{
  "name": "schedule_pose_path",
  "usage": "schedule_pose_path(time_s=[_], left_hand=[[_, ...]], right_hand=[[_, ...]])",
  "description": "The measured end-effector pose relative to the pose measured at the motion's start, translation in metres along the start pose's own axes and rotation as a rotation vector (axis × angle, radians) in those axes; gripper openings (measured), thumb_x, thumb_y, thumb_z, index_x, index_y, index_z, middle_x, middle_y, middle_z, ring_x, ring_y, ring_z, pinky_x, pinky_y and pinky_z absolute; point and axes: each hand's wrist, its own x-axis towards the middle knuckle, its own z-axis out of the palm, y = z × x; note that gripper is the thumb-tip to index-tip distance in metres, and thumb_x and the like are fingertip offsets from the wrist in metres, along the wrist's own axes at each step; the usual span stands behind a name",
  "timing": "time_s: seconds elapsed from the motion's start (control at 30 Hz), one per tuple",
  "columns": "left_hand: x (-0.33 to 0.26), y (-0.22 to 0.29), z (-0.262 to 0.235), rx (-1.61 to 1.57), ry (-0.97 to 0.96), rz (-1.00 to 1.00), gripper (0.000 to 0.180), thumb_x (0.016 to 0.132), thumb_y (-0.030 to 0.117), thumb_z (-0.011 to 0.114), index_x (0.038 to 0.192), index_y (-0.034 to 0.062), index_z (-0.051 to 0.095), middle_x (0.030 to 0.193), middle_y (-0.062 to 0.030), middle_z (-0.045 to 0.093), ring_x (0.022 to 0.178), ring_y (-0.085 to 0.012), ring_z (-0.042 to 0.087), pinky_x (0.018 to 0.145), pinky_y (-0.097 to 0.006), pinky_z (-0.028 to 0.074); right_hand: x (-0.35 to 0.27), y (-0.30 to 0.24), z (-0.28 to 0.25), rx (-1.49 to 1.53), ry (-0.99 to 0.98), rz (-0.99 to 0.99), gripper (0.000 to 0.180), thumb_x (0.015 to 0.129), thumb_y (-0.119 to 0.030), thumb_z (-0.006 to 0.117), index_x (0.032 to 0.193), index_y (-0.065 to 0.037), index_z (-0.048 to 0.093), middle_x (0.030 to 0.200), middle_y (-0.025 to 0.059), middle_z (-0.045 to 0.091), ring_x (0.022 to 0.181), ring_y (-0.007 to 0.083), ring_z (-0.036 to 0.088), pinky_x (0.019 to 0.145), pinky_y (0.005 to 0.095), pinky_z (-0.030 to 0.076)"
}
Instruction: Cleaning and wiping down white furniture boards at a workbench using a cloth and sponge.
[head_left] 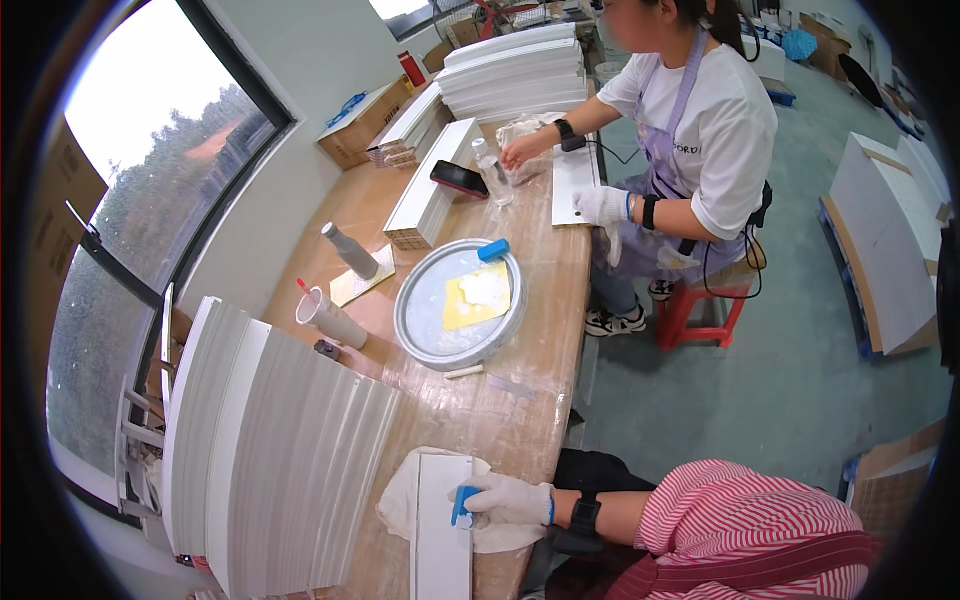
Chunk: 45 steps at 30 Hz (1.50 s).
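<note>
A white work glove covers my right hand (495, 499), which comes in from the lower right. Its fingers close on a small blue tool (462, 507), held against a long white panel (440, 560). The exact kind of tool is hard to make out. Under the panel lies a crumpled white cloth (400, 497), spread on the table. My left hand is out of sight. Beyond the panel stands a round grey-rimmed tub (403, 335). In it are a yellow sheet (460, 311) with white paste (485, 289) and another blue block (493, 250).
A tall stack of white panels (290, 450) stands left. Near it are a white cup (335, 320), grey bottle (350, 250) and a thin blade (511, 386). Across the wooden table (400, 390), a seated co-worker (700, 140) handles another panel (572, 190) beside a phone (460, 180) and clear bottle (492, 172).
</note>
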Motion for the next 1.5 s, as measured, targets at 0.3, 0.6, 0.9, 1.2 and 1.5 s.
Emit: schedule_pose_path(time_s=[0.3,0.6,0.9,1.2,1.5], left_hand=[[0.003,0.004,-0.018,-0.202,-0.056,-0.119,0.050,0.096,0.055,0.060,0.107,0.0067,0.069,0.066,-0.0069,0.058,0.045,-0.0214,0.048,0.037,-0.032,0.034],[-0.033,0.003,0.023,-0.034,0.114,0.041,0.054,0.093,0.058,0.062,0.109,0.0061,0.070,0.066,-0.0049,0.059,0.050,-0.0209,0.050,0.043,-0.032,0.038],[-0.028,-0.006,0.071,-0.552,-0.074,0.402,0.055,0.100,0.027,0.062,0.149,0.0049,0.050,0.135,-0.0160,0.063,0.119,-0.0308,0.062,0.098,-0.039,0.050],[-0.034,-0.005,0.063,0.905,0.355,1.142,0.084,0.102,0.072,0.035,0.151,0.0045,0.048,0.145,-0.0136,0.059,0.131,-0.0355,0.053,0.112,-0.055,0.042],[-0.110,0.015,0.073,0.436,0.117,0.893,0.087,0.096,0.072,0.040,0.157,0.0093,0.041,0.149,-0.0163,0.054,0.125,-0.0394,0.057,0.104,-0.050,0.049]], right_hand=[[0.001,-0.006,0.006,-0.109,0.011,0.030,0.044,0.099,-0.014,0.064,0.140,0.002,0.055,0.114,0.0047,0.066,0.103,0.0146,0.062,0.088,0.0323,0.051],[-0.002,-0.004,0.009,-0.123,0.027,0.033,0.044,0.098,-0.020,0.066,0.136,-0.001,0.060,0.107,0.0031,0.068,0.093,0.0121,0.062,0.082,0.0285,0.049],[0.003,0.004,0.004,0.104,0.029,-0.057,0.020,0.097,-0.008,0.063,0.117,-0.008,0.067,0.110,0.0026,0.070,0.106,0.0187,0.066,0.103,0.0397,0.052],[-0.019,-0.017,0.098,-0.167,0.034,-0.095,0.036,0.100,-0.012,0.060,0.133,0.002,0.056,0.113,0.0118,0.069,0.101,0.0259,0.068,0.093,0.0413,0.056],[-0.050,0.086,0.254,-1.048,-0.208,-0.085,0.050,0.090,-0.002,0.068,0.138,-0.001,0.053,0.114,0.0105,0.070,0.101,0.0166,0.067,0.086,0.0319,0.056]])
